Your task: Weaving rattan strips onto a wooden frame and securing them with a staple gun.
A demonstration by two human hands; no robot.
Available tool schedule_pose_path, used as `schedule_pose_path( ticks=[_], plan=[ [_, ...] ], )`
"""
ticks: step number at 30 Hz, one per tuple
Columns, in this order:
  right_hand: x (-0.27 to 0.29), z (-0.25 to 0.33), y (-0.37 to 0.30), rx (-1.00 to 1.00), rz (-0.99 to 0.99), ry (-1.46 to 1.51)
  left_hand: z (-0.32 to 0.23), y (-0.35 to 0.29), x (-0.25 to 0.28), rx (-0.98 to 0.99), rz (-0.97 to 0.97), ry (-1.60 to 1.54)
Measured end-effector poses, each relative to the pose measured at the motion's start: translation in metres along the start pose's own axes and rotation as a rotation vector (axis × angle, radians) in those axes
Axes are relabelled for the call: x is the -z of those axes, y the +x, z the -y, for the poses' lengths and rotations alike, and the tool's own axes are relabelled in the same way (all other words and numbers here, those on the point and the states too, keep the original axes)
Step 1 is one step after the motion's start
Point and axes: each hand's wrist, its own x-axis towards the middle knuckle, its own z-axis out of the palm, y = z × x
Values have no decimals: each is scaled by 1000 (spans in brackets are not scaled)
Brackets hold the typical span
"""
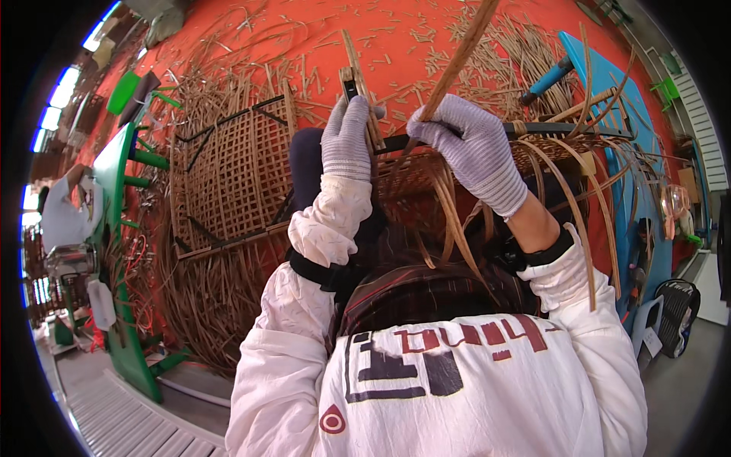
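Looking down from my head camera, the only lettering close by is on my own white jacket (426,381): dark blocky marks and red ones across the chest, and a small red round badge low on its left side. To the far left hang a white sack-like bag (67,213) and, lower, a white jug (100,303) beside the green frame (118,228); I cannot make out any label on them. At the right edge a blue board (640,152) leans along the wall, with a blue-handled tool (547,80) lying just left of it on the red floor (304,30).

My left hand (346,137), in a grey knit glove, is wrapped shut around a flat upright wooden slat (358,72) and the dark frame bar (396,142) at the rim of the basket (426,183). My right hand (476,148), gloved the same, is clamped on a long tan cane (457,65) that runs up and out of the top of the picture; the fingers are curled together over it, just beside the left hand.

The basket sits right in front of me, between my arms, pressed near my chest. It is tightly woven, brown, with loose tan strands arching down and out from its rim toward the right. Behind it on the floor lies an open lattice panel (228,175) of the same cane, amid scattered cuttings (426,46).
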Motion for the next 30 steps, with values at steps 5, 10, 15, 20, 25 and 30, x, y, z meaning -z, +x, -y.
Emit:
schedule_pose_path(
  ticks=[5, 10, 15, 20, 25, 30],
  plan=[
    [25, 4, -2, -73, 260, 215, -1, 0, 10, 16, 92, 98],
    [77, 11, 22, -124, 595, 584, -1, -14, 9, 34, 116, 41],
    [33, 22, 54, -544, 531, 62, 7, -11, 9, -82, 84, 204],
    [-14, -4, 68, -570, 537, 113, 9, -13, 17, -79, 37, 296],
    [-9, -17, 65, -669, 413, 251, -2, -38, 25, -423, 14, 434],
    [-19, -24, 71, -763, 525, 28, -20, -46, 39, -708, 240, 893]
  ],
)
